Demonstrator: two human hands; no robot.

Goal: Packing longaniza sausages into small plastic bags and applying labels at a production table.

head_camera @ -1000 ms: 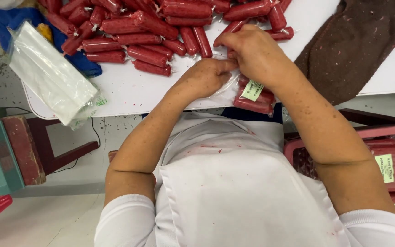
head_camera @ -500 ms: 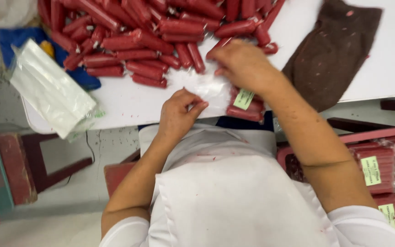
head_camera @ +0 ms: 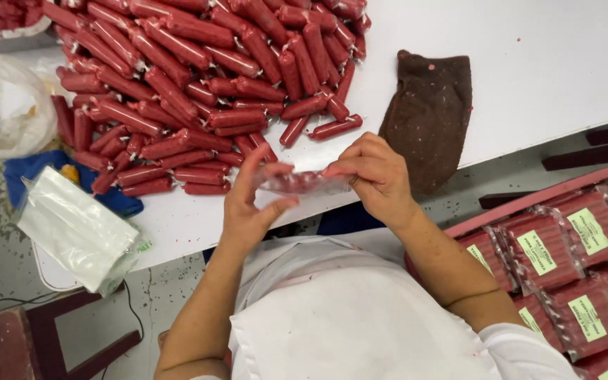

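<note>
Both my hands hold a clear plastic bag (head_camera: 304, 183) with red sticks inside, lifted just above the near edge of the white table (head_camera: 529, 63). My left hand (head_camera: 251, 204) pinches its left end between thumb and fingers. My right hand (head_camera: 374, 172) grips its right end. A big heap of red wrapped sausage sticks (head_camera: 198, 84) lies on the table just beyond my hands.
A brown cloth (head_camera: 431, 112) lies right of the heap. A stack of clear empty bags (head_camera: 75, 229) rests at the table's left corner over a blue cloth (head_camera: 36, 172). Packed, labelled bags of red sticks (head_camera: 571, 260) fill a crate at my lower right. A white bag (head_camera: 1, 105) sits far left.
My hands have lifted the filled bag off the table's edge and now hold it between them; the view has shifted to show more of the heap.
</note>
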